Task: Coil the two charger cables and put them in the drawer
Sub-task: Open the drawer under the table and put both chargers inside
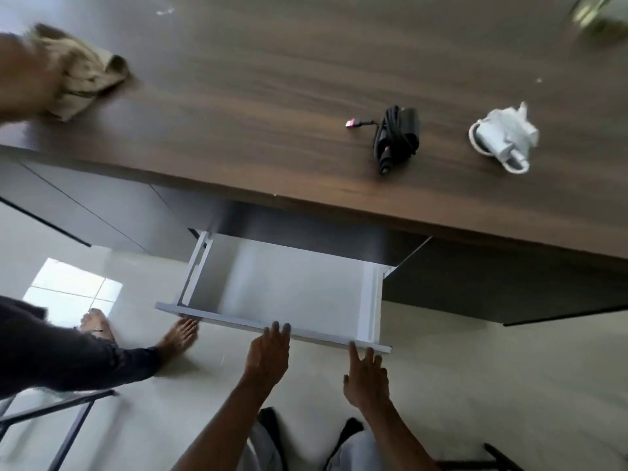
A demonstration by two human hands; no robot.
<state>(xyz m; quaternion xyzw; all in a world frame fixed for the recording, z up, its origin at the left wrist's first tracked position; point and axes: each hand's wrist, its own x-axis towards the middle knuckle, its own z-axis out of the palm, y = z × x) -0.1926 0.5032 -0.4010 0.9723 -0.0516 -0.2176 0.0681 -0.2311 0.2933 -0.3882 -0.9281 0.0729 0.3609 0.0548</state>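
A black charger cable lies bundled on the dark wooden desk, its pink-tipped plug sticking out to the left. To its right sits a white charger with its cable coiled around it. Below the desk edge a white drawer stands pulled out, and nothing shows inside it. My left hand rests its fingertips on the drawer's front panel. My right hand is just under the panel's right end, fingers spread and touching its lower edge. Neither hand holds a cable.
Another person stands at the left: a hand on a tan cloth on the desk, a dark sleeve and bare feet on the pale tiled floor. A blurred object sits at the desk's far right corner. A black metal frame stands lower left.
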